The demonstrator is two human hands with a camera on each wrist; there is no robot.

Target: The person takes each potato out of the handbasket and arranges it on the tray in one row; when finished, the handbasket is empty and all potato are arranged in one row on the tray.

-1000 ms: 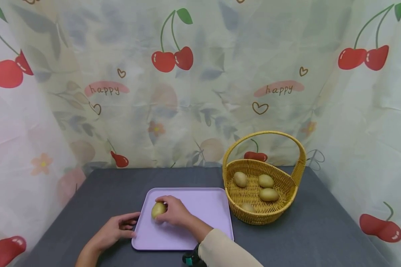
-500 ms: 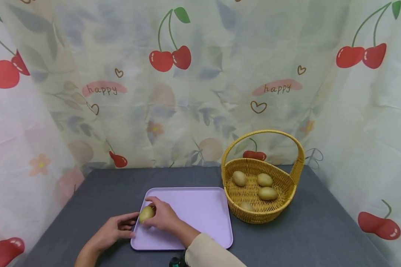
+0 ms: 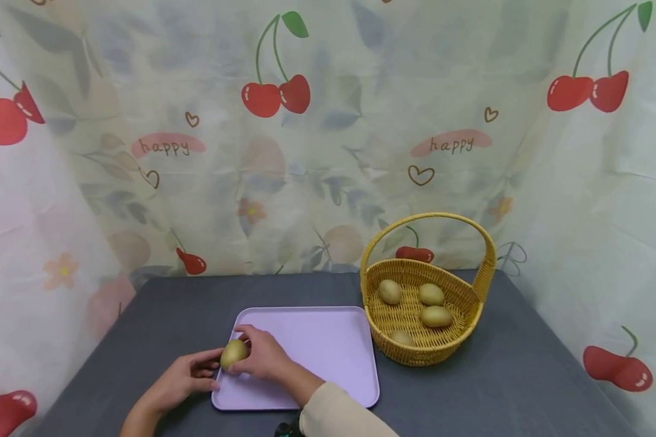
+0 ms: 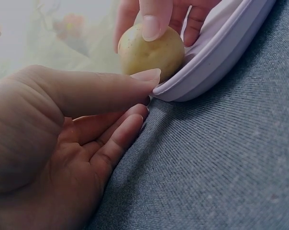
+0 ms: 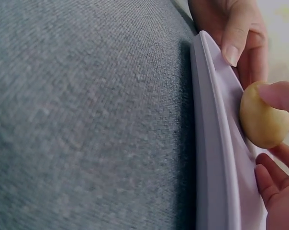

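Note:
At the left side of the lilac tray (image 3: 322, 349), my right hand (image 3: 265, 355) holds a yellowish potato (image 3: 233, 355) between thumb and fingers. In the right wrist view the potato (image 5: 263, 117) is low over the tray, just inside its rim. My left hand (image 3: 176, 379) is beside the tray's left edge, its thumb tip right at the rim. The left wrist view shows that hand (image 4: 63, 139) with the thumb stretched straight and the other fingers relaxed below it, outside the tray. The held potato (image 4: 151, 52) is just beyond the left thumb.
Right of the tray stands a yellow wicker basket (image 3: 423, 357) with a tall arched handle. Several potatoes lie in it, one of them a pale potato (image 3: 390, 292) at its left. A dark grey cloth (image 3: 470, 394) covers the table, and a printed curtain (image 3: 328, 152) hangs behind.
My right hand has carried the potato left across the tray to its left edge, close to my left hand. The left hand has stayed in nearly the same place.

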